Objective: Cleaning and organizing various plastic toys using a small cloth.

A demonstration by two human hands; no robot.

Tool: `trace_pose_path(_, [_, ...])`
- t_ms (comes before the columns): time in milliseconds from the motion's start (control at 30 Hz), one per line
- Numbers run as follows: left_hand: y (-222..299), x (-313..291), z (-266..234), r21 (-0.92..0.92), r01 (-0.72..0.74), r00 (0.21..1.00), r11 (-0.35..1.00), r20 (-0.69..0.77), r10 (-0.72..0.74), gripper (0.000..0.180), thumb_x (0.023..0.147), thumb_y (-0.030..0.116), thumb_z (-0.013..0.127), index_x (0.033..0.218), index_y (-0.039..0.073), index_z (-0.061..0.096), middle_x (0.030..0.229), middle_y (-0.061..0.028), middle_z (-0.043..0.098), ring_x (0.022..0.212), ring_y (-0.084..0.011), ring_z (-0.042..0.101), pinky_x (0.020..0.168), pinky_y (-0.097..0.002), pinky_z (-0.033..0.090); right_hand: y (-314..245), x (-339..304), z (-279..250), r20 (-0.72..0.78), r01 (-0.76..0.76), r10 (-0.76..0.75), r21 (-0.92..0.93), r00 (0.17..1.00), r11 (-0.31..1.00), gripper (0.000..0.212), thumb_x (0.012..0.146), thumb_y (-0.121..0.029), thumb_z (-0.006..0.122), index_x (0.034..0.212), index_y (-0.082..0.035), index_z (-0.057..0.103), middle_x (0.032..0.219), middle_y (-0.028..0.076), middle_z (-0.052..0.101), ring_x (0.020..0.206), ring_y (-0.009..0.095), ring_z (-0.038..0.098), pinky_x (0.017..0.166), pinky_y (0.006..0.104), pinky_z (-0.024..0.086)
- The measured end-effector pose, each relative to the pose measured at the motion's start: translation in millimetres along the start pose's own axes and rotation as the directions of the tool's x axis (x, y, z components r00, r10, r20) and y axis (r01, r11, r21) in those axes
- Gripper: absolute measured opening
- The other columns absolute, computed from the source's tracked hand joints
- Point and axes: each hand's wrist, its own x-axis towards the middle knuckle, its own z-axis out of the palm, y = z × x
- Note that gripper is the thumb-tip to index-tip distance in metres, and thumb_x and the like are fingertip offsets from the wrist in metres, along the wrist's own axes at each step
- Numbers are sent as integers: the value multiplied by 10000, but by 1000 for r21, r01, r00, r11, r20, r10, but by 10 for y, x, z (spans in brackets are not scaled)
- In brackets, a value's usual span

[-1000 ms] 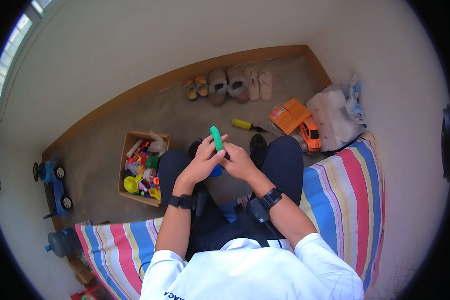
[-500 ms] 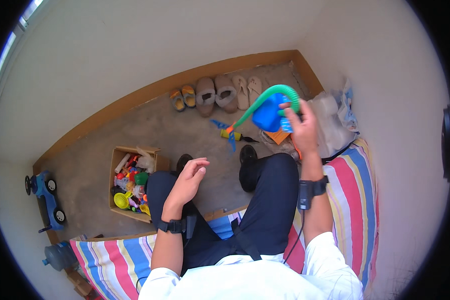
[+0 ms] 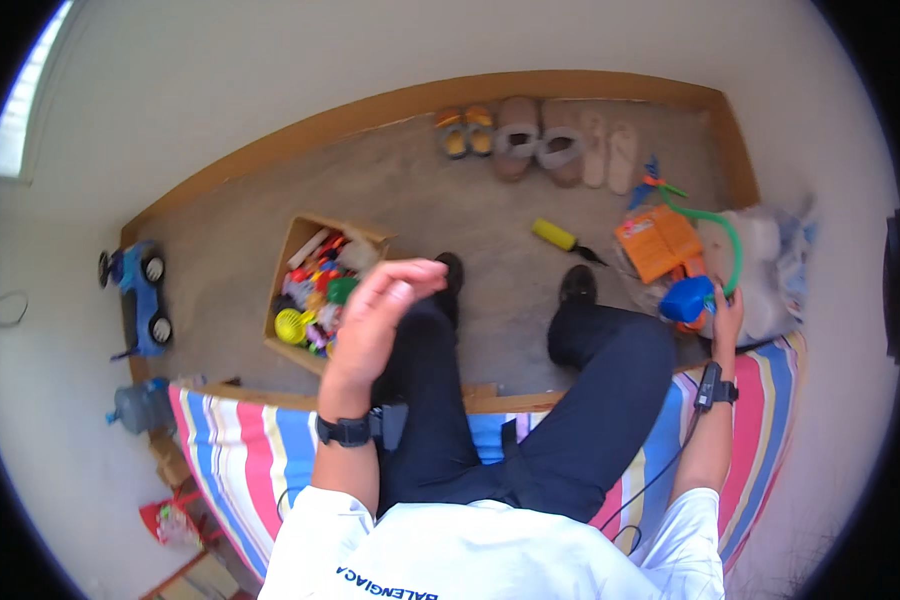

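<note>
My right hand (image 3: 727, 318) is out at the right, its fingers closed round a toy with a green ribbed hose (image 3: 735, 243) and a rounded blue piece (image 3: 688, 300). The hose curves away to a blue, propeller-like end (image 3: 650, 180) with an orange middle. Beneath and beside the toy are an orange package (image 3: 660, 243) and clear plastic wrapping. My left hand (image 3: 375, 315) hovers above my left knee, fingers stretched out and holding nothing. Past it stands a cardboard box (image 3: 278, 290) full of colourful small toys, partly hidden by that hand.
A yellow hand pump (image 3: 553, 234) lies on the floor beyond my feet. Slippers (image 3: 517, 140) line the far wall. A blue ride-on toy (image 3: 142, 300) and a water jug (image 3: 140, 405) are at the left. White plastic bags (image 3: 765, 270) stand at the right, beside the striped bed cover (image 3: 260, 440).
My right hand has moved right and lower with the hose toy, down beside the orange package. My left hand looks larger and higher. The whole view has shifted, so the floor things appear further right.
</note>
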Motion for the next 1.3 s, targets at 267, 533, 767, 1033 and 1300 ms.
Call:
trace_pose_path(267, [-408,-534,-1974,329,465,730,822,-668,-145,270,955,217,548,1181,72,575,1127,-46,642,1056,-139,598,943,-299,439,1191,-102,573,112,-96,168,-474,979,875,414,947,-353,605,1146,9,631,1059,199,664,1012,320,632,893,392,450])
trace_pose_path(533, [-1473,-436,-2442,864,483,861,141,-498,101,641,727,85,737,1332,90,525,1275,-145,578,1178,-292,552,1005,-401,430,909,-37,837,113,-421,501,-404,858,812,859,878,-665,545,1359,44,478,1259,208,595,1161,320,572,996,396,404])
trace_pose_path(767, [-1630,-25,-2397,858,307,911,-412,-390,-134,721,653,149,786,1331,187,543,1262,-88,536,1225,-294,489,1105,-508,290,-24,-115,1206,405,-275,524,-531,749,802,920,771,-475,775,1430,38,388,1316,200,553,1184,292,554,1005,378,424])
trace_pose_path(1033, [-782,-259,-2130,870,422,817,256,-487,308,775,602,173,888,1288,96,535,1259,-131,531,1199,-317,518,1059,-433,390,-1078,-180,1045,367,-144,259,-313,894,939,700,751,-155,809,1356,8,495,1169,116,615,1013,198,603,895,316,479])
trace_pose_path(1300, [235,-693,-302,286,-264,876,921,-328,353,828,646,53,880,1340,51,430,1285,-88,506,1213,-214,509,1059,-353,402,-2700,-1274,1155,380,39,-185,360,906,932,183,965,-183,617,1065,-31,627,941,12,627,865,87,582,777,231,471])
